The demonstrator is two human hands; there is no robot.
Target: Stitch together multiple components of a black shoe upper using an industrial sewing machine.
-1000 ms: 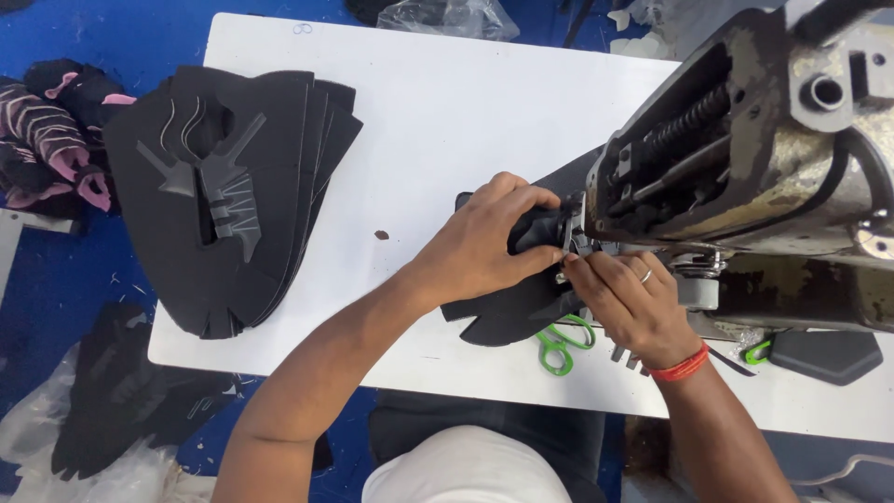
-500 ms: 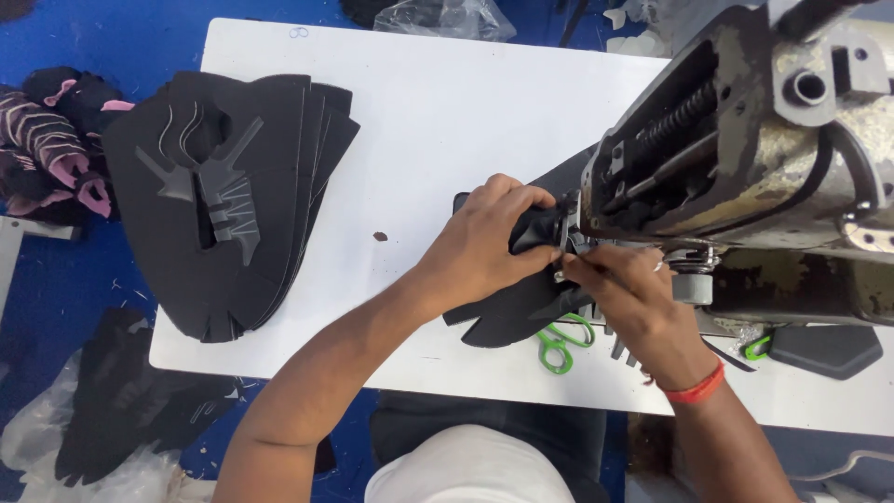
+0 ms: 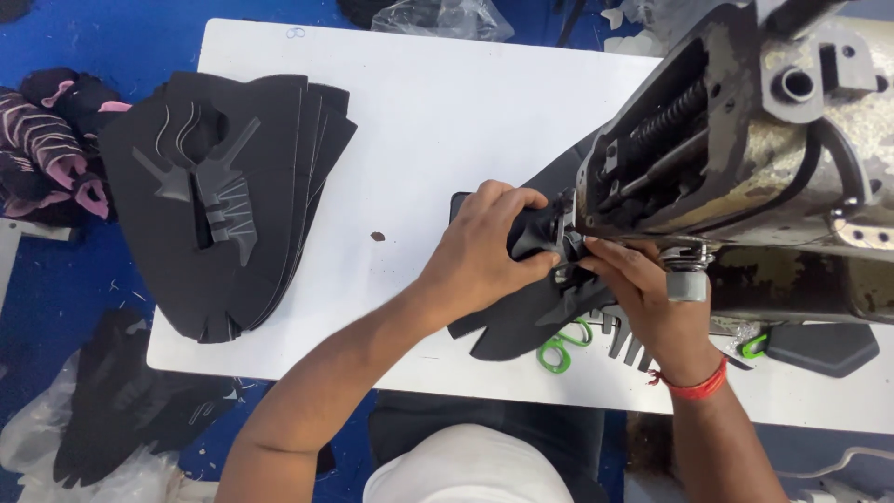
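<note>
Bags of clear plastic [image 3: 56, 456] on the blue floor [image 3: 56, 307] hold black cut pieces. Stacked black shoe-upper panels [image 3: 223, 196] are laid on the white table [image 3: 438, 112]. The black workpiece [image 3: 521, 321] is pressed down by the left hand [image 3: 480, 251], fingers curled together, and pinched by the right hand [image 3: 643, 289] under the sewing machine [image 3: 745, 140]. Green snips [image 3: 559, 349] lie beside it.

a crumpled clear plastic bag [image 3: 438, 19] lies at the far edge of the white table [image 3: 447, 121]. another clear plastic bag [image 3: 56, 456] sits on the floor at lower left, holding black pieces. no labels, signs or screens.
</note>
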